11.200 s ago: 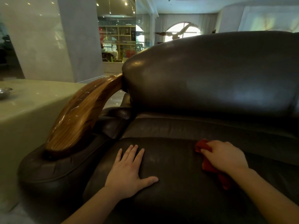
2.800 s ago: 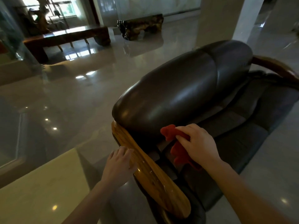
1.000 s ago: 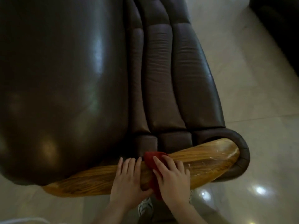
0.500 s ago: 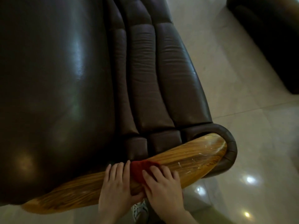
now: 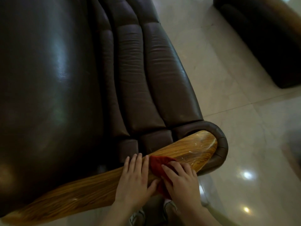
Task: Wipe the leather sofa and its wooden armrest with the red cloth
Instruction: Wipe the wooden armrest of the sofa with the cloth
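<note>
Glossy leather sofa (image 5: 57, 79), varnished wooden armrest (image 5: 97, 185)

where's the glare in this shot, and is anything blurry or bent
Head view: glare streaks the sofa backrest, bright spots reflect off the floor tiles; the right edge is smeared, the wide lens bows the cushions; the wooden armrest, red cloth, left hand and right hand stay fairly sharp.

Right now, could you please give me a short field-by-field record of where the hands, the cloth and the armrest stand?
left hand: flat on the wooden armrest, bare, fingers spread
right hand: pressing the red cloth onto the armrest
red cloth: bunched, lying between the two hands
wooden armrest: pale streaks show near its rounded end
leather sofa: dark brown, glossy
floor: pale tiles
</note>
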